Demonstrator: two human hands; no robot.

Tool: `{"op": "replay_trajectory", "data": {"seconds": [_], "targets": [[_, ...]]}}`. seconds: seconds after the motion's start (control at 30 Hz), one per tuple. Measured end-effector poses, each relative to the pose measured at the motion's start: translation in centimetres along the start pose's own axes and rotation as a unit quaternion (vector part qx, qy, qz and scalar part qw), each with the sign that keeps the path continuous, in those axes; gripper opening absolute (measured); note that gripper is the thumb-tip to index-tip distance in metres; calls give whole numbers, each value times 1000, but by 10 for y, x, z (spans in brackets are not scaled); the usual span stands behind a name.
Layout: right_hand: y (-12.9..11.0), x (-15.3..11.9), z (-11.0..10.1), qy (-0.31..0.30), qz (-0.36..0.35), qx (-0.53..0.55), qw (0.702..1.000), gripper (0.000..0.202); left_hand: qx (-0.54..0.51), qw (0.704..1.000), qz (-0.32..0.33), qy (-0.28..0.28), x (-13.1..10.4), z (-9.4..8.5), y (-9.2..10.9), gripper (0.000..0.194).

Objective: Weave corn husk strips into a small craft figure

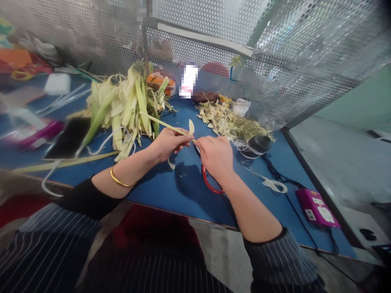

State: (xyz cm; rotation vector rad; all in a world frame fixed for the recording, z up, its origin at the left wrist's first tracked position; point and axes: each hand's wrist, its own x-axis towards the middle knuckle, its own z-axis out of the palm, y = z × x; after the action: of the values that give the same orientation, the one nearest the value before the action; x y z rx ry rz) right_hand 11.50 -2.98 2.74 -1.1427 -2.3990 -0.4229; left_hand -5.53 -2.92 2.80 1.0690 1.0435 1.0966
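Note:
My left hand [171,145] pinches a narrow pale green strip of corn husk [163,123], which sticks out to the upper left, with a curled end rising by the fingertips. Close against it, my right hand [216,158] is wrapped round red-handled scissors [210,186]. One red loop shows below the palm; the blades are mostly hidden, and I cannot tell whether they touch the strip. Beyond my left hand lies a big heap of corn husks [122,103]. A pile of shredded husk scraps [222,118] lies past my right hand.
A dark spool with white thread [258,146] stands right of the scraps. A magenta power box [317,207] with cables sits at the right edge. On the left lie a dark phone-like slab [69,138] and a white cable [47,183]. A perforated metal screen [201,44] closes the back.

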Motion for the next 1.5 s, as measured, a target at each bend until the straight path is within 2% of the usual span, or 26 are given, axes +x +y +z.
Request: {"op": "replay_trajectory", "data": {"seconds": [0.13, 0.23, 0.5, 0.63, 0.83, 0.93, 1.0, 1.07, 1.1, 1.17, 1.27, 1.3, 1.33, 1.4, 1.5], "targets": [[-2, 1, -9, 8, -6, -18, 1000, 35, -5, 1000, -21, 2, 0, -1, 4, 11], [-2, 2, -13, 16, -7, -18, 1000, 35, -10, 1000, -13, -11, 1, -5, 6, 13], [0, 1, -14, 12, 12, 12, 1000, 33, -18, 999, 0, -49, 6, -14, 4, 13], [4, 1, -11, -2, 45, 41, 998, 33, -26, 998, -10, -59, 6, -16, 3, 30], [1, 0, -10, -17, 51, 54, 997, 35, 65, 996, 55, -27, 5, -10, 0, 18], [-1, 1, -12, -28, 48, 78, 995, 35, 75, 996, 53, -7, 6, -10, -1, 16], [1, 2, -13, -51, 76, 127, 988, 35, 72, 997, 35, -16, 6, -12, 0, 18], [4, 4, -10, -76, 131, 226, 962, 34, 70, 997, 14, -38, 6, -14, 1, 24], [6, 5, -8, -84, 166, 295, 937, 34, 69, 996, 6, -52, 6, -14, 2, 28], [9, 7, -1, -85, 240, 453, 855, 35, 64, 995, -3, -79, 4, -13, 2, 35], [7, 6, 9, -54, 320, 638, 698, 29, 59, 994, -8, -92, 0, -7, 1, 35], [5, 6, 12, -43, 333, 672, 661, 26, 58, 994, -7, -88, -1, -5, 0, 32], [3, 5, 14, -33, 340, 693, 635, 24, 61, 995, -8, -83, -2, -3, -1, 29], [-1, 4, 16, -10, 350, 709, 613, 19, 68, 995, -13, -74, -3, 0, -3, 24], [-5, 4, 19, 35, 366, 700, 612, 17, 84, 993, -11, -79, -3, 3, -5, 20]]}}
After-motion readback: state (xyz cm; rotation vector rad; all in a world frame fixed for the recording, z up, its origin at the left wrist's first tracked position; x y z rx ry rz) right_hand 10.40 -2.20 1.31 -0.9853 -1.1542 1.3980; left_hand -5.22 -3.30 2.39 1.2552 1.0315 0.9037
